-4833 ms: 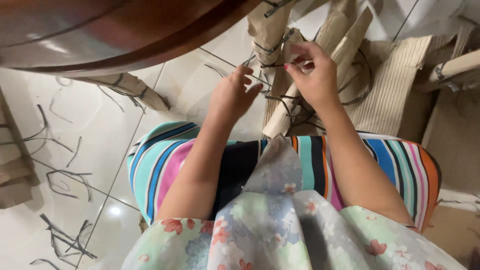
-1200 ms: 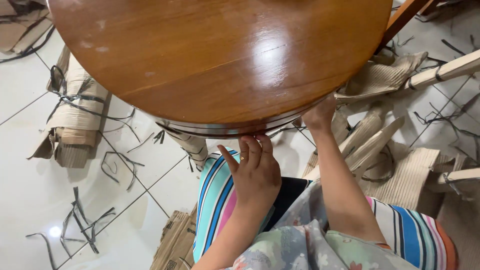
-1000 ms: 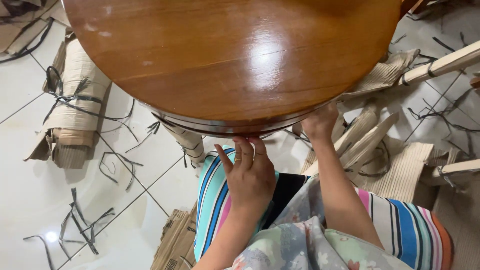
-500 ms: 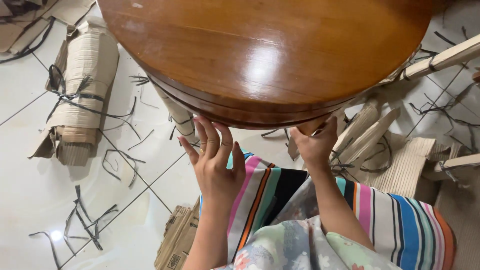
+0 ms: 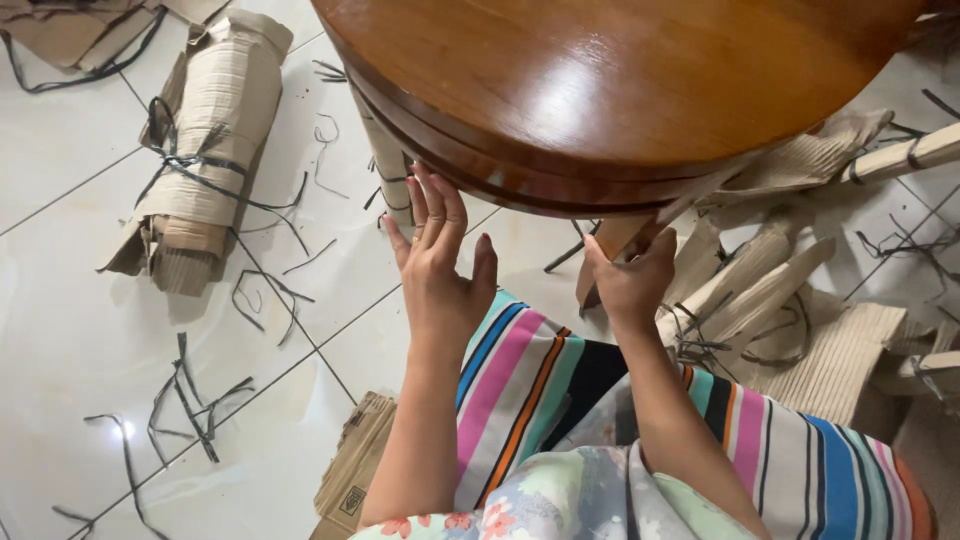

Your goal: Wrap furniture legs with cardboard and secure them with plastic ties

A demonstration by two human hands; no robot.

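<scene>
While the left hand lies flat with fingers spread against the near edge of the round table, the right hand curls shut around a cardboard-wrapped leg beneath it. Cut straps litter the floor.

Glossy smooth wood tabletop; matt, seemingly corrugated cardboard wrapping.

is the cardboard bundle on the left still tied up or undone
Tied. Black straps cross and knot around the cardboard bundle, holding the corrugated sheets rolled; the cut strap pieces on the floor are loose.
</scene>
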